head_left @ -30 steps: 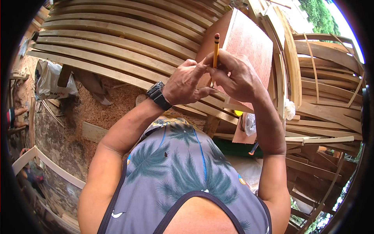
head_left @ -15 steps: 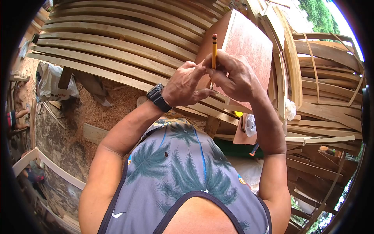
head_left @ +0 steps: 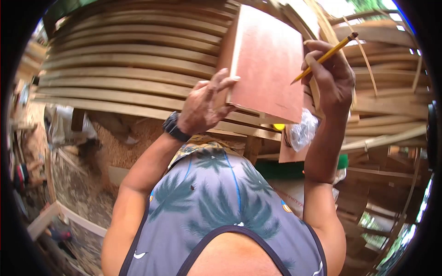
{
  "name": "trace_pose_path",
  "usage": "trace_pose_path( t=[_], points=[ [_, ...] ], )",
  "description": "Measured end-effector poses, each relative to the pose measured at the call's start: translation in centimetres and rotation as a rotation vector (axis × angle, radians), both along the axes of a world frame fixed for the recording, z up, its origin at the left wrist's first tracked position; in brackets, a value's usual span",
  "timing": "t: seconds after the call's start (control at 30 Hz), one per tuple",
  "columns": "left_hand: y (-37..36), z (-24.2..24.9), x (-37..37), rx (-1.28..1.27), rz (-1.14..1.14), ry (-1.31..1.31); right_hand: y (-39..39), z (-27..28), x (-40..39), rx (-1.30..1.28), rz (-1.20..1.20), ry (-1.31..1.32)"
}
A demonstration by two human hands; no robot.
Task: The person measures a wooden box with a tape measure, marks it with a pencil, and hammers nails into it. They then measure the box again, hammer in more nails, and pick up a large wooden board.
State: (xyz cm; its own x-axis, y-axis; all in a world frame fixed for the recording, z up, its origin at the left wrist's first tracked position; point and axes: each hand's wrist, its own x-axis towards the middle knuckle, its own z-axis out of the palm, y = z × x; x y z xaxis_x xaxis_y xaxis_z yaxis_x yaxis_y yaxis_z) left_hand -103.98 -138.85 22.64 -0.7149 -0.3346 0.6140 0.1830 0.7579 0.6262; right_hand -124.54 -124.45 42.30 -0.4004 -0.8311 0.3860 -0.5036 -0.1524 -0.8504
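A yellow pencil [head_left: 329, 54] is pinched in my right hand [head_left: 332, 76], its sharpened tip pointing down and left over a reddish plywood box [head_left: 267, 64]. The fingers of my right hand are beside the box's right edge. My left hand [head_left: 205, 102] grips the near left corner of the box, fingertips on its upper edge and thumb lower down at the near side. The box rests on a slatted wooden bench [head_left: 124, 71], and its smooth top panel faces up. A black watch [head_left: 176, 126] is on my left wrist.
Stacked wooden strips [head_left: 386, 73] stand to the right. A clear plastic bag [head_left: 305, 131] hangs beside my right forearm, near a yellow round object [head_left: 278, 126]. Sawdust [head_left: 133, 154] covers the ground below the bench, and a white sack [head_left: 69, 126] sits at left.
My hands have moved apart. The right one carried the pencil to the right and tilted it from upright to slanting; the left one came onto the box's corner.
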Motion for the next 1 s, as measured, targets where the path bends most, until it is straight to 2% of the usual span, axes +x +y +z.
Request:
trace_pose_path(
  t=[0.03, 0.1, 0.13, 0.23, 0.27, 0.33, 0.4, 0.47, 0.57, 0.63, 0.8, 0.87, 0.93, 1.0],
  points=[
    [0.2, 0.9, 0.2, 0.059, -0.008, -0.032, 1.4, 0.2, -1.2, -0.01, -0.115, 0.03],
    [0.2, 1.2, -0.1, -0.06, 0.035, -0.018, 4.5, -0.3, -4.5, 0.041, -0.351, 0.064],
    [0.6, 0.4, -0.2, 0.117, -0.002, -0.03, 6.6, -1.4, -7.2, 0.088, -0.417, 0.046],
    [0.7, 0.8, 0.0, 0.126, -0.031, 0.013, 12.3, -7.5, -14.8, 0.661, -0.749, 0.22],
    [0.7, 0.9, 0.3, 0.147, -0.026, -0.045, 13.8, -9.9, -16.2, 0.889, -0.826, 0.278],
    [0.7, 1.7, 0.1, 0.021, -0.056, -0.023, 16.9, -14.7, -17.5, 1.127, -0.835, 0.48],
    [1.0, 2.0, 0.3, 0.081, -0.066, -0.099, 18.7, -17.0, -17.0, 1.265, -0.906, 0.349],
    [0.8, 2.8, -0.3, -0.083, -0.076, -0.024, 20.0, -17.8, -16.7, 1.324, -1.003, 0.301],
    [1.9, 5.2, -0.3, -0.203, 0.021, -0.068, 21.9, -19.6, -18.1, 1.305, -1.066, 0.262],
    [3.1, 6.3, -0.5, -0.233, 0.114, -0.059, 22.4, -20.9, -19.3, 1.138, -1.006, 0.415],
    [6.4, 8.6, -1.5, -0.29, 0.172, -0.079, 20.5, -23.0, -23.1, 1.179, -0.827, 0.488],
    [7.9, 9.1, -1.5, -0.26, 0.165, -0.105, 20.2, -22.9, -22.6, 1.152, -0.78, 0.5],
    [8.9, 9.5, -1.5, -0.271, 0.084, -0.074, 19.2, -19.0, -20.9, 1.031, -0.85, 0.498],
    [9.5, 9.0, -1.1, -0.259, 0.019, -0.099, 20.2, -18.2, -19.7, 0.958, -0.785, 0.491]
  ],
)
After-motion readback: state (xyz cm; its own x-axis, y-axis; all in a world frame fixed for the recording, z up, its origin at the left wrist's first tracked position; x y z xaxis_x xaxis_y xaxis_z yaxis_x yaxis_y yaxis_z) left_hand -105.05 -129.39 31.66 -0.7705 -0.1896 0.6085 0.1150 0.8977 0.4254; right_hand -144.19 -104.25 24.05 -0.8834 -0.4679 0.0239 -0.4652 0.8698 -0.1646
